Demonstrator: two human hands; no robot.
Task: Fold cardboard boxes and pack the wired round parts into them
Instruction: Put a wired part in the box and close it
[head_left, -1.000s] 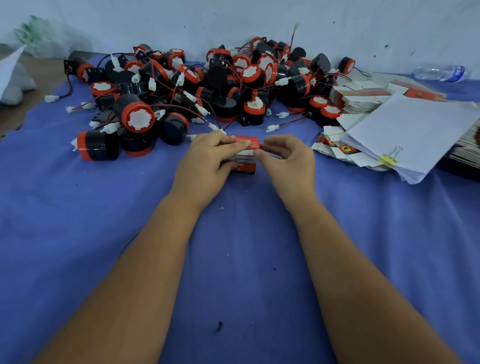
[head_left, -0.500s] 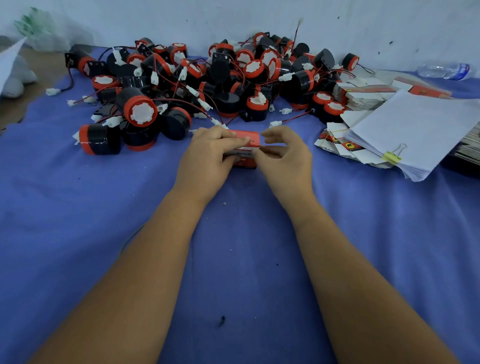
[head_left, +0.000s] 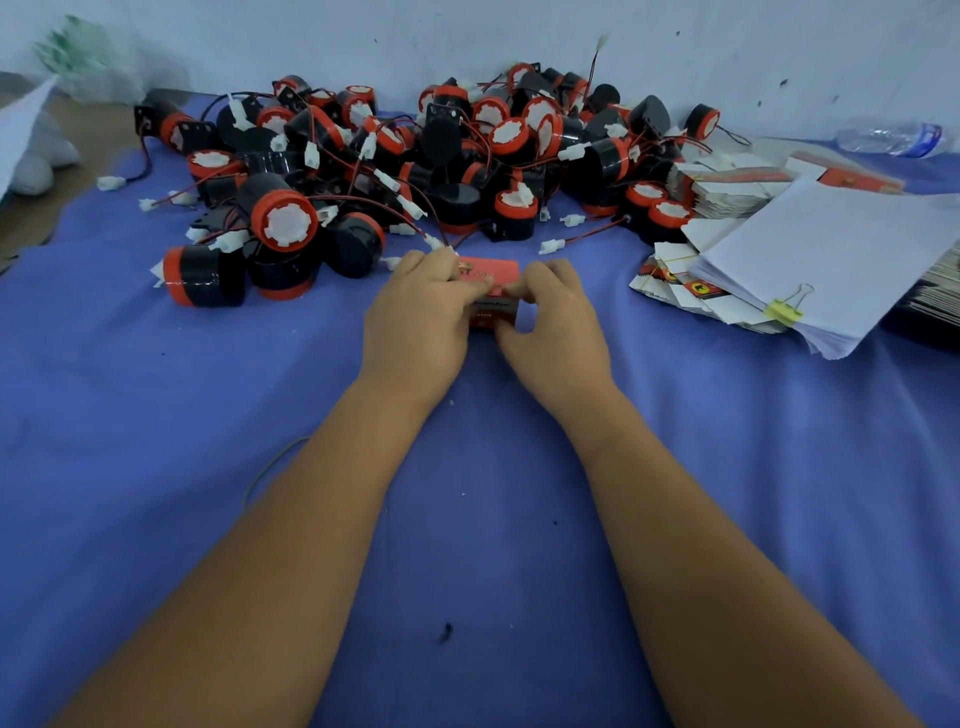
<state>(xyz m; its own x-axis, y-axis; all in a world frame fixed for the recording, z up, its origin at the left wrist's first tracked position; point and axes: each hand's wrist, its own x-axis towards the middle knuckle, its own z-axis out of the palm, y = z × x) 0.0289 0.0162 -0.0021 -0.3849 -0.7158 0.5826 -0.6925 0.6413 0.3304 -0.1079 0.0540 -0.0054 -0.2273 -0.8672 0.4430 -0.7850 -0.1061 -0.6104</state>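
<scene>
A small red cardboard box sits on the blue cloth in the middle, held between both hands. My left hand grips its left side, fingers curled over the top. My right hand pinches its right end, thumb low at the front and fingers on the top flap. Behind the box lies a heap of black round parts with orange caps, with red-black wires and white plugs. Whether a part is inside the box is hidden.
Flat unfolded boxes are stacked at the right, under a white paper sheaf with a yellow binder clip. A plastic bottle lies by the back wall. A white bag sits far left. Blue cloth covers the table.
Both hands stay on the red box; the fingers of my right hand have shifted on its right end and the top flap looks lower. The view has tilted slightly.
</scene>
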